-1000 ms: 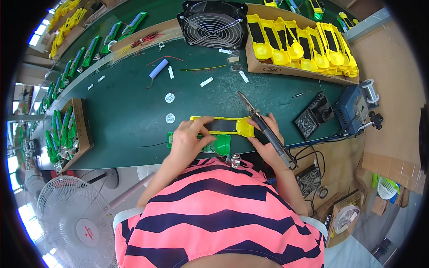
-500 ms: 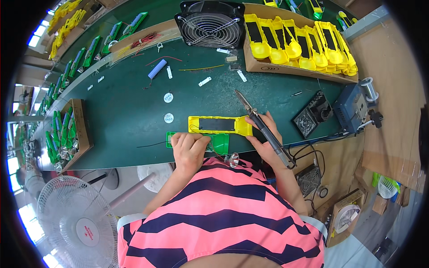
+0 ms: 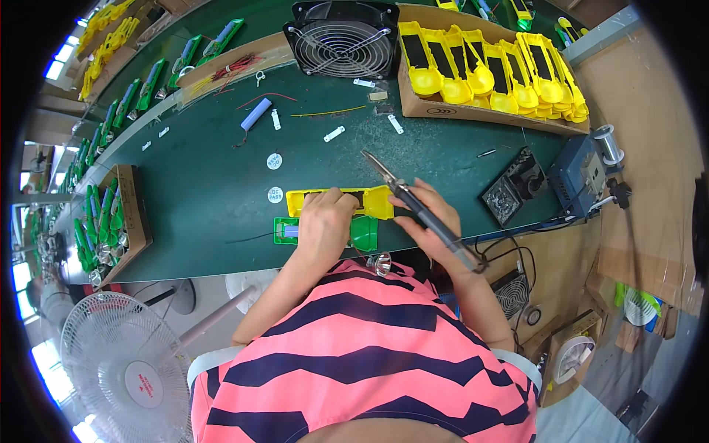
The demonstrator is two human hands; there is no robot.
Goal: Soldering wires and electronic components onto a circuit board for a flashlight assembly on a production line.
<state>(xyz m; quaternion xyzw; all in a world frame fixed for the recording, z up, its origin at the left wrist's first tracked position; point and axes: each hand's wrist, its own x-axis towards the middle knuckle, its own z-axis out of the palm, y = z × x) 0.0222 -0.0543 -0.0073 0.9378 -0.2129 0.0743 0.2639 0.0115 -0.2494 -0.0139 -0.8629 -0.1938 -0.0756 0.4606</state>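
My right hand point(image 3: 436, 221) is closed round a soldering iron point(image 3: 421, 208), its tip pointing up and to the left over the table. Its fingers are close by the wide end of a yellow plastic torch shell point(image 3: 380, 203) with a dark panel. My left hand point(image 3: 323, 225) lies across the middle of this shell, its bent fingers gripping it and hiding part of the panel. Just below sits an open green torch shell point(image 3: 364, 233) with a blue battery cell point(image 3: 292, 231) inside. A shiny round reflector point(image 3: 379, 263) rests at the table's edge near the green shell.
A cardboard box point(image 3: 458, 111) of yellow shells stands far right, beside a black fan point(image 3: 341, 44). At right are a soldering station point(image 3: 580, 177) and a tip-cleaning stand point(image 3: 509, 190). Green torch parts fill a box point(image 3: 136, 210) at left. A loose blue cell point(image 3: 256, 114) lies mid-table.
My left hand has moved up from the green shell onto the yellow shell. The yellow shell has shifted left. My right hand has moved slightly left with the soldering iron.
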